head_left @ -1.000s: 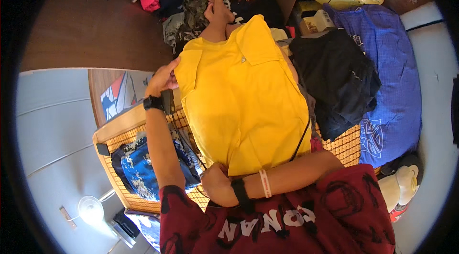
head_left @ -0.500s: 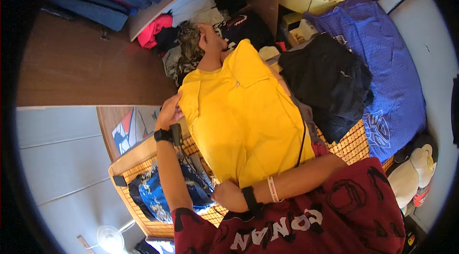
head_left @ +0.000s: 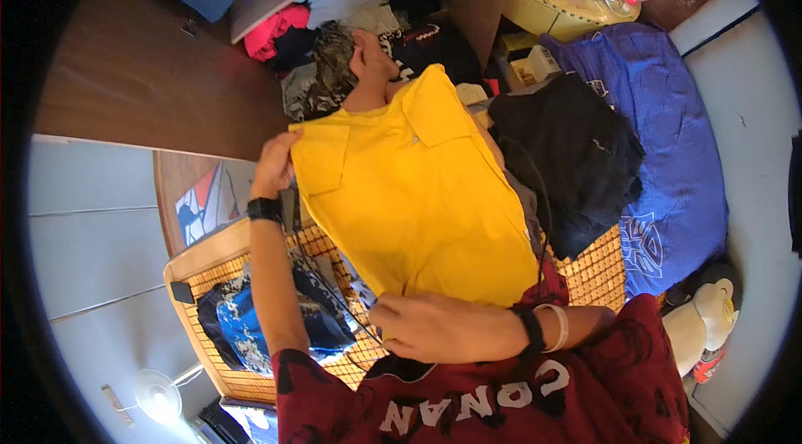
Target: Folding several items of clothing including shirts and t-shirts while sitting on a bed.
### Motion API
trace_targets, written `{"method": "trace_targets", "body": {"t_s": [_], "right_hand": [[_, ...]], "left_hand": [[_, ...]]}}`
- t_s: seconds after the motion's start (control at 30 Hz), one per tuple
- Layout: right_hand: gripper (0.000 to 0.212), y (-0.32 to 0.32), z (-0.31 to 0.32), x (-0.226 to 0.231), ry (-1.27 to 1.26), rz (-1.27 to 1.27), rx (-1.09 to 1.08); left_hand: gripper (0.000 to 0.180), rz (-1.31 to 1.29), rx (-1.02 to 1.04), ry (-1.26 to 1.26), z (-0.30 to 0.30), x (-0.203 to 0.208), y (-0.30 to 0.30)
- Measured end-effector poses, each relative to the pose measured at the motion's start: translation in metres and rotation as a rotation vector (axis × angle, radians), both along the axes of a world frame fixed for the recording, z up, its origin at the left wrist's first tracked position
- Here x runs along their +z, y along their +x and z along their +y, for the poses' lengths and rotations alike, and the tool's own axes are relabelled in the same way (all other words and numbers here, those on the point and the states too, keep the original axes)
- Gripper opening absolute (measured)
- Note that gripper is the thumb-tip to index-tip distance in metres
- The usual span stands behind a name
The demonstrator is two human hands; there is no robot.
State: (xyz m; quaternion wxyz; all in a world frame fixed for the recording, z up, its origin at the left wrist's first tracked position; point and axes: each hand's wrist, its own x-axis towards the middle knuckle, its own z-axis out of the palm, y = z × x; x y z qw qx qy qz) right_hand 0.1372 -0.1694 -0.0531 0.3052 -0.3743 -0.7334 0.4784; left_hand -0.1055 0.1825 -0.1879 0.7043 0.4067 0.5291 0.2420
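Two hands work one garment here: the yellow shirt (head_left: 418, 202) lies spread flat across the woven bamboo mat (head_left: 597, 273), collar end away from the person, hem end close to the body. The left hand (head_left: 274, 164) is up at the far left shoulder, fingers pinched onto the sleeve edge. The right hand (head_left: 426, 327) comes across at the near hem, fingers curled down on the fabric, though whether they grip or merely press it cannot be told.

Crowding in on the right, a black garment (head_left: 568, 160) sits heaped, touching the shirt's right edge, and past it a blue cloth (head_left: 668, 143) runs along the mat. On the left, a blue patterned garment (head_left: 251, 327) lies bunched just beside the left forearm, with a thin dark cable (head_left: 322, 285) trailing over it. Beyond the collar, a pile of mixed clothes (head_left: 334, 51) blocks the far side.

Open mat shows only in a strip at the right of the hem and along the mat's wooden-edged left rim; beyond that rim the pale floor (head_left: 92, 235) is open, with a small white fan (head_left: 159, 394) standing on it.
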Motion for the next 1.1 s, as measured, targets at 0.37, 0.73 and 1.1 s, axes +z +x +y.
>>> {"method": "trace_targets", "body": {"t_s": [0.37,0.73,1.1], "right_hand": [[0.042,0.123,-0.031,0.049,-0.315,0.107,-0.037],[0.018,0.178,-0.090,-0.011,-0.755,-0.108,-0.535],[0.030,0.164,-0.028,-0.045,-0.385,-0.448,-0.676]], "left_hand": [[0.035,0.254,-0.030,0.497,-0.002,0.067,0.152],[0.068,0.386,-0.180,0.395,-0.051,0.023,0.301],[0.069,0.686,-0.198,0.519,-0.038,-0.171,0.184]]}}
